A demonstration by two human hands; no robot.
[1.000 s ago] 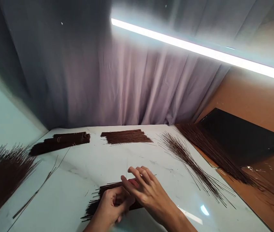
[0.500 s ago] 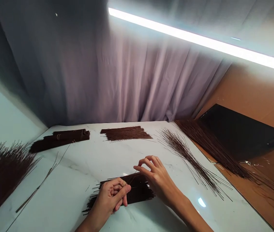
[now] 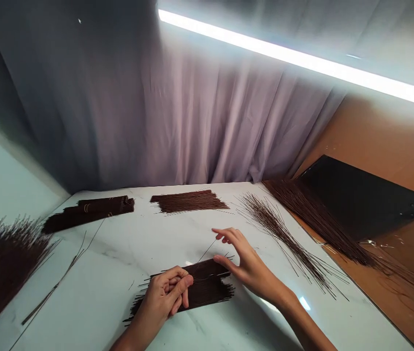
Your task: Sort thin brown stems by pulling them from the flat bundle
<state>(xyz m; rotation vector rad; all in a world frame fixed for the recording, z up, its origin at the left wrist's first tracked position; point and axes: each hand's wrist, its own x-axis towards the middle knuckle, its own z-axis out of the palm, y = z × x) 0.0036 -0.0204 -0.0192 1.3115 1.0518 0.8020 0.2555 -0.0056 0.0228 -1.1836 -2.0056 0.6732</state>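
A dark brown bundle of thin sticks [image 3: 207,287] lies on the white marbled table at the front middle. Over its left part is my left hand [image 3: 168,295], its thumb and fingers pinched on a thin stick. This thin stick [image 3: 207,251] slants up and right from the pinch toward my right hand. Above the bundle's right end, my right hand [image 3: 241,261] has its thumb spread away from the other fingers. The stick's upper end meets the fingertips; whether they touch it is too small to tell.
Behind lie a reddish-brown bundle [image 3: 190,201] and a dark tied bundle [image 3: 93,212]. Loose sticks [image 3: 61,280] and a large pile [image 3: 6,268] are at left. A fanned bundle [image 3: 287,234] lies at right, beside long strands [image 3: 320,224] and a black sheet [image 3: 364,200].
My right hand has opened wider, its thumb moving away from the fingers. The thin stick now shows between the hands. My left hand has shifted slightly left; the whole view has also shifted a little.
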